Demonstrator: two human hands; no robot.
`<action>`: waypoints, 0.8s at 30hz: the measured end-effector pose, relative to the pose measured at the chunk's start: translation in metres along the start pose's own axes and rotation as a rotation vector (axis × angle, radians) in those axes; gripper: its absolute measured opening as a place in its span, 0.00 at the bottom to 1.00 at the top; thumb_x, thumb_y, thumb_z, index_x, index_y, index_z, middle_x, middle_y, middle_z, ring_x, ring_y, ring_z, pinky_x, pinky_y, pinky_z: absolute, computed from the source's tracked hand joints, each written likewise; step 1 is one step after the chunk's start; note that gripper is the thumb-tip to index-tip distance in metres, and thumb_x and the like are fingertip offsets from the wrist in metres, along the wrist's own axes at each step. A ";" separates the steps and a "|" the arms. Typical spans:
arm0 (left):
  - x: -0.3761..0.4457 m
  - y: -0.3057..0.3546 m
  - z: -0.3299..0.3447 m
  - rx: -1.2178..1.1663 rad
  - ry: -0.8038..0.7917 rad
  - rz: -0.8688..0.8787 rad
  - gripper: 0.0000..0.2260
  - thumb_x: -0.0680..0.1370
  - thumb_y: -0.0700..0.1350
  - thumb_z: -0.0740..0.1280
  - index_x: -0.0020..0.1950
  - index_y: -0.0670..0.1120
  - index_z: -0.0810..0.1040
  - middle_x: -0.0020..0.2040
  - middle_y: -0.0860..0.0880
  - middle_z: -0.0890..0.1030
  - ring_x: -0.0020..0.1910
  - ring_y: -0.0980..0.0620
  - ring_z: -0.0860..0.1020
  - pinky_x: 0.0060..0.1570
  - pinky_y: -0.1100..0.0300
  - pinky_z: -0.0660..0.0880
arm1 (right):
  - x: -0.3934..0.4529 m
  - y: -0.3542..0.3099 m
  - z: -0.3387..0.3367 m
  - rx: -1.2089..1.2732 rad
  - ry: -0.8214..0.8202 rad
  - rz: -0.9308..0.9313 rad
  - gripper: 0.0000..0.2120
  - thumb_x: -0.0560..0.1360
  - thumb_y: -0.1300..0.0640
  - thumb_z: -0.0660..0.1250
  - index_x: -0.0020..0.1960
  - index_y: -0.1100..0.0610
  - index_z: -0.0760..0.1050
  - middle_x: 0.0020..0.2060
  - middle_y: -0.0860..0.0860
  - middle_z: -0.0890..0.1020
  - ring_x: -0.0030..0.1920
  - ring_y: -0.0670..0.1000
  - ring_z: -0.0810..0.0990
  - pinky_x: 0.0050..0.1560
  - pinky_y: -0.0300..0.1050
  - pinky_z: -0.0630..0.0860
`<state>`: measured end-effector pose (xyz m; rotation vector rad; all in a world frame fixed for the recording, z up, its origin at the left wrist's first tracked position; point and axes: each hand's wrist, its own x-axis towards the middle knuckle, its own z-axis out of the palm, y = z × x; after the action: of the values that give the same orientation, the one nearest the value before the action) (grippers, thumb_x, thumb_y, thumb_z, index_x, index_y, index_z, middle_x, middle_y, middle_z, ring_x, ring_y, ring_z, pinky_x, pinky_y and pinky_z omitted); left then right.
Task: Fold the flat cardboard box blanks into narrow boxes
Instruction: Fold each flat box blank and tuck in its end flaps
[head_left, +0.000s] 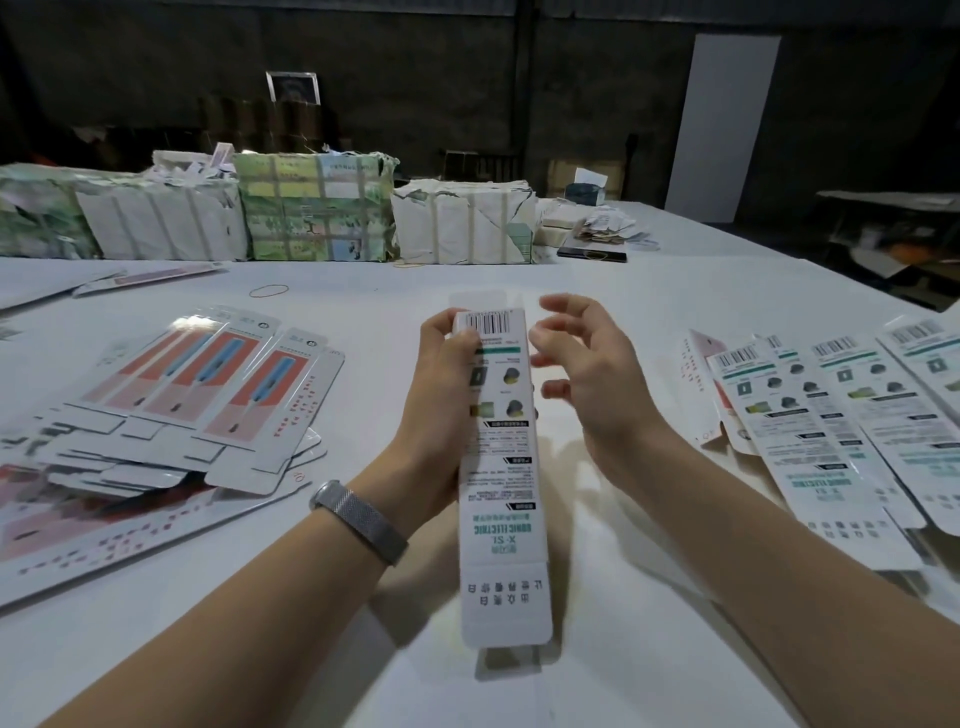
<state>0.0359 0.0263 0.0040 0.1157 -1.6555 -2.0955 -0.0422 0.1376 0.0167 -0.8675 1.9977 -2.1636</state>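
At the centre of the frame, your left hand (447, 384) grips a narrow box (501, 467) near its barcode end, fingers curled round its left edge and thumb across the printed face. The box runs lengthwise toward the bottom of the frame, its lower flap open and held above the white surface (597, 649). Your right hand (587, 374) hovers just right of the box, fingers spread apart, loosely bent and holding nothing; whether a fingertip brushes the box edge cannot be told. A grey mesh wristband (361, 514) circles your left wrist.

At the left of the frame, a loose pile of flat blanks (208, 395) lies fanned out, red-and-blue print facing up. At the right edge, a row of finished-looking boxes and blanks (841, 415) lies overlapping, barcode sides up, well apart from your hands. Across the upper left and centre, wrapped and strapped bundles (311, 208) stand in a line at the far side of the surface. A rubber band (268, 291) lies alone between the bundles and the left pile.
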 end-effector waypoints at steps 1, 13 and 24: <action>0.000 0.000 -0.001 -0.009 -0.010 0.005 0.08 0.86 0.49 0.54 0.62 0.51 0.69 0.40 0.44 0.82 0.33 0.47 0.81 0.31 0.55 0.79 | 0.000 -0.001 -0.001 0.044 -0.086 0.027 0.10 0.76 0.52 0.64 0.57 0.48 0.75 0.51 0.51 0.81 0.44 0.49 0.79 0.39 0.43 0.75; -0.008 0.006 0.000 -0.025 -0.122 -0.033 0.10 0.86 0.50 0.53 0.64 0.48 0.67 0.37 0.46 0.81 0.32 0.47 0.80 0.30 0.56 0.80 | -0.003 0.000 0.000 0.089 -0.237 -0.018 0.07 0.81 0.57 0.60 0.52 0.53 0.77 0.39 0.48 0.82 0.40 0.46 0.80 0.34 0.39 0.76; -0.008 0.004 0.000 -0.022 -0.215 -0.075 0.11 0.87 0.52 0.52 0.65 0.51 0.67 0.39 0.43 0.83 0.34 0.43 0.81 0.33 0.53 0.81 | 0.000 0.002 -0.004 0.112 -0.209 -0.038 0.06 0.72 0.55 0.62 0.40 0.52 0.77 0.38 0.51 0.82 0.41 0.54 0.77 0.39 0.42 0.75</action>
<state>0.0440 0.0291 0.0056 -0.0584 -1.7738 -2.2486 -0.0441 0.1408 0.0146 -1.0729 1.7590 -2.0832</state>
